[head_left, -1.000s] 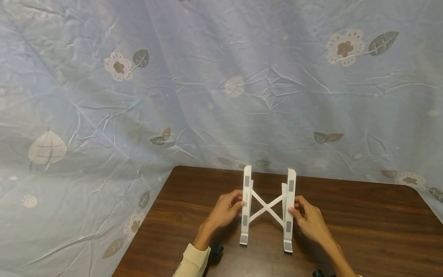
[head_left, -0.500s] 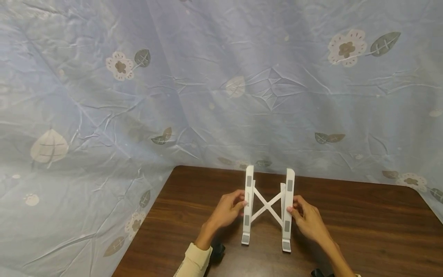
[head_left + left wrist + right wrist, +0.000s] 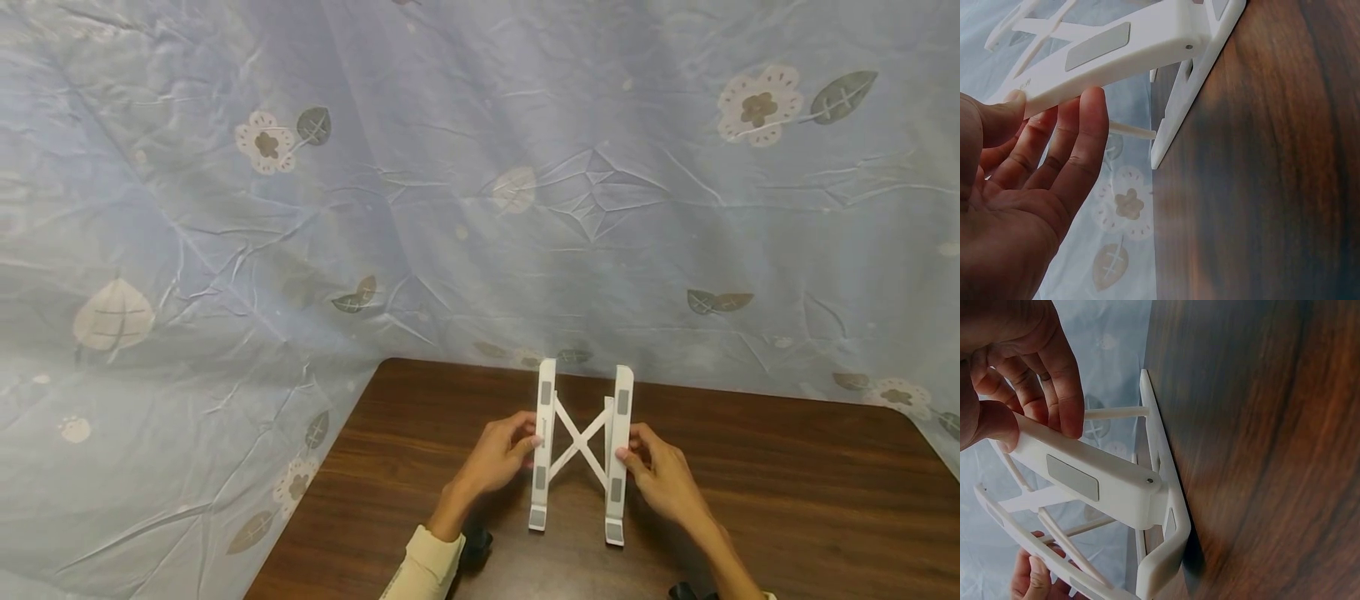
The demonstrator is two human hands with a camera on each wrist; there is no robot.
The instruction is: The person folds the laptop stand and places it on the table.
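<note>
A white folding laptop stand (image 3: 580, 442) with grey pads and crossed braces stands unfolded on the brown wooden table (image 3: 787, 483). My left hand (image 3: 497, 454) grips its left side rail, thumb on the upper face and fingers along the outer edge. On the other rail, my right hand (image 3: 666, 475) pinches the edge the same way. The left wrist view shows the left hand's fingers (image 3: 1088, 134) under the rail (image 3: 1116, 53). In the right wrist view, the right thumb (image 3: 1000, 425) presses the near rail (image 3: 1091, 475), whose base bar rests on the table.
A pale blue floral cloth (image 3: 450, 167) hangs behind the table and down its left side. Black straps (image 3: 474, 550) are on both wrists. A cream sleeve (image 3: 423, 567) covers the left forearm.
Both hands have moved toward each other, bringing the stand's two side rails closer together. The crossed braces now form a narrower X.
</note>
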